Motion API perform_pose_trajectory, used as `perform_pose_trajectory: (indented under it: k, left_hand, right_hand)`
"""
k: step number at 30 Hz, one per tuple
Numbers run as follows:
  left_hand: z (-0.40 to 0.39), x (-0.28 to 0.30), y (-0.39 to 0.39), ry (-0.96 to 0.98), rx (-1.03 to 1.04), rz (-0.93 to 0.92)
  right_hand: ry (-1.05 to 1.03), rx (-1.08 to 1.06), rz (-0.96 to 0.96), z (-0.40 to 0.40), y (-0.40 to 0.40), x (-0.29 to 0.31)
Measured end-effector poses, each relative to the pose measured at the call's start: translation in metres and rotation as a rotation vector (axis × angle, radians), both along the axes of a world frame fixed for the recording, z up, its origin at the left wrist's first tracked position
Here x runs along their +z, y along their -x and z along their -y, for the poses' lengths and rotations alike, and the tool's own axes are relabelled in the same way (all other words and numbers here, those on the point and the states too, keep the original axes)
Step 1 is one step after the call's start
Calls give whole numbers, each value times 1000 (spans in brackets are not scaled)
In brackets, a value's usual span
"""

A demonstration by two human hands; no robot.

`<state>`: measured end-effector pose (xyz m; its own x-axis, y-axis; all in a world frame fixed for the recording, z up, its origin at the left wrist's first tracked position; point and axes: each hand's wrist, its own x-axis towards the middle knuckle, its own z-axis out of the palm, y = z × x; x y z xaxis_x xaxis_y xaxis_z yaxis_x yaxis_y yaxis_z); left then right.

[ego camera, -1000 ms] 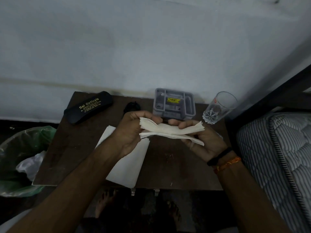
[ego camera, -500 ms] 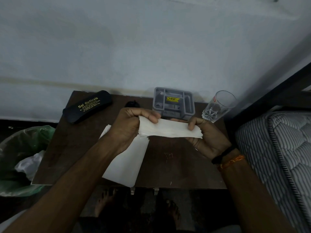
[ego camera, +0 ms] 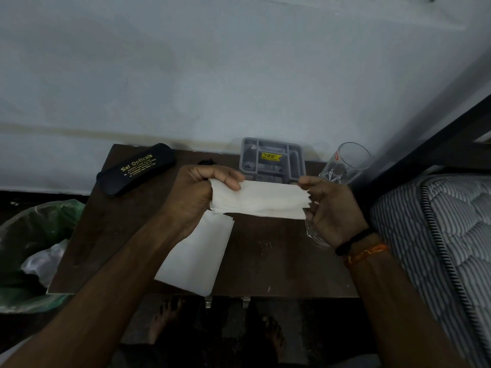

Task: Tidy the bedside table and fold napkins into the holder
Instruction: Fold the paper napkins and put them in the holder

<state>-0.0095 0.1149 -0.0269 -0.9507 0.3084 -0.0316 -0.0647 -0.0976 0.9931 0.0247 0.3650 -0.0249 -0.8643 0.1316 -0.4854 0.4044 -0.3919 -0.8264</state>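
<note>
Two hands, one item: folded napkin (ego camera: 261, 199), now pulled flat and taut above the tabletop (ego camera: 268, 251), crumpled a second ago. My left hand (ego camera: 196, 199) and right hand (ego camera: 332, 208) fingers pinch its ends; holder (ego camera: 272, 159) comes next.

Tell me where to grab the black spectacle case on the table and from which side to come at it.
Grip the spectacle case across its narrow width near the middle, coming down from above. It lies flat and long, slanted on the table's back left corner with bare wood along both long sides, so fingers should fit there. Both hands are busy: the left hand and right hand hold the folded napkin.
</note>
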Motion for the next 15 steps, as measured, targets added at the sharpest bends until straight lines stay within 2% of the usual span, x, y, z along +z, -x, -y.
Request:
perform_pose_trajectory:
  k: [7,10,15]
  left_hand:
    - [-3,-4,-2,75,-32,-121]
    - [-3,-4,-2,64,-53,-171]
    - [-1,-3,-2,47,-68,-241]
  right_hand:
    - [-83,290,82,17,-6,13]
    - [-125,332,97,22,-8,14]
    - [12,368,88,23,-7,17]
